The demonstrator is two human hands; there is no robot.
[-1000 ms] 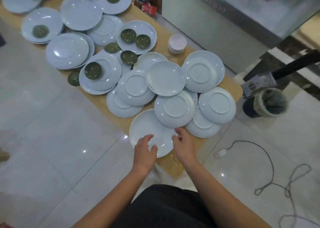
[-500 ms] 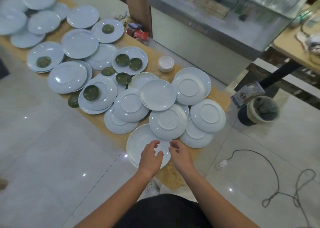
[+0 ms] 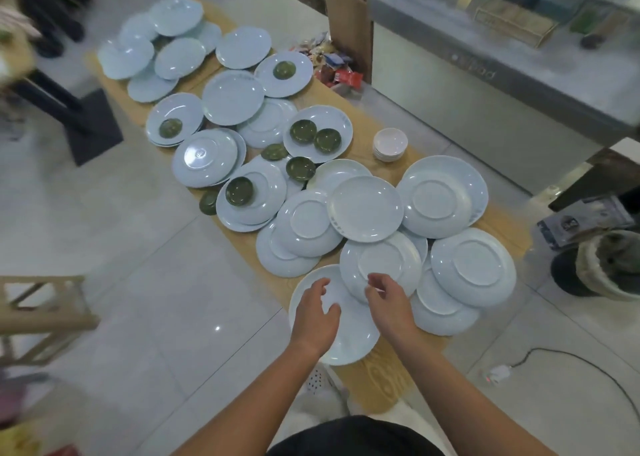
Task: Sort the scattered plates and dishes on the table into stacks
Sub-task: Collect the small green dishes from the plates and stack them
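Glazed plate [image 3: 348,331] looks slippery and breakable; best gripped by its rim. Left hand [image 3: 317,312] and right hand [image 3: 389,305] are spread, nothing pinched.

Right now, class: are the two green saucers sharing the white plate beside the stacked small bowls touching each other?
Cannot tell. In the head view the left green saucer and right green saucer meet rim to rim on the white plate, but no plain gap or contact shows.

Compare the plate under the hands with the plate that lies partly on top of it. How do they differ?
The near plate lies right side up and shows its smooth eating face; the upper plate is upside down and shows its foot ring. The near plate juts over the table edge; the upper plate rests on it and on other plates. The left hand is over the near plate; the right hand reaches the upper plate's rim. Both are round and pale blue-white.
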